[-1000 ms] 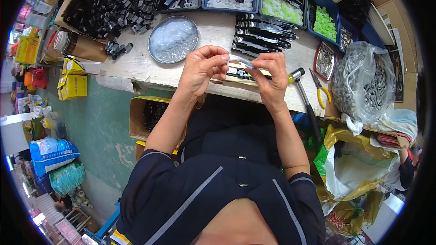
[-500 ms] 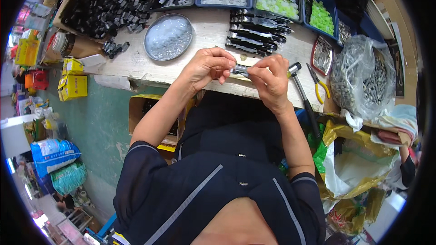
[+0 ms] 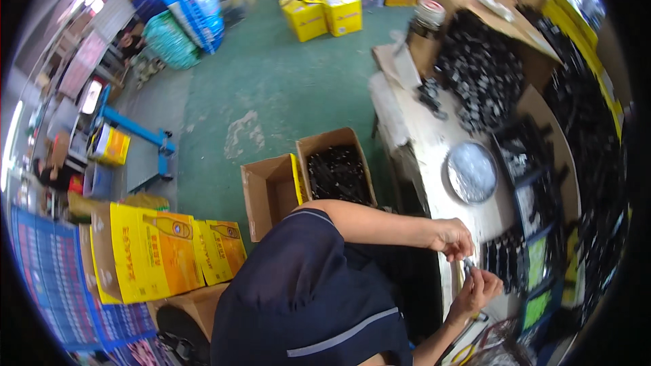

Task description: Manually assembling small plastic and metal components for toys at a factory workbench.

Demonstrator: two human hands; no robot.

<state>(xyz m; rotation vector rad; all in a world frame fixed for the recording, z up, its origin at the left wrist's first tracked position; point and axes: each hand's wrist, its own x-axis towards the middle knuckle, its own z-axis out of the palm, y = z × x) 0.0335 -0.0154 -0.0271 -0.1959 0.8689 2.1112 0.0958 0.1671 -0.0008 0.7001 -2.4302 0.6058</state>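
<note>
My left hand [image 3: 453,238] is closed, with its fingertips at one end of a small grey part [image 3: 468,266] over the edge of the white workbench [image 3: 434,193]. From the other side my right hand [image 3: 480,290] pinches the same part. It is too small and partly hidden by fingers to tell its exact kind. Just beyond the hands lies a row of black strip-like pieces [image 3: 503,261]. A round metal dish [image 3: 472,172] wrapped in clear plastic sits on the bench near my left hand.
Small black parts [image 3: 478,68] are heaped on the bench beside a jar [image 3: 427,19]. Trays with green pieces [image 3: 536,308] line its far side. An open carton of black parts [image 3: 339,173], an open carton [image 3: 268,193] and yellow boxes [image 3: 152,251] stand on the green floor.
The view has swung to the left, so the bench and both hands now appear at the right and more floor shows. Both hands stay together at the small grey part.
</note>
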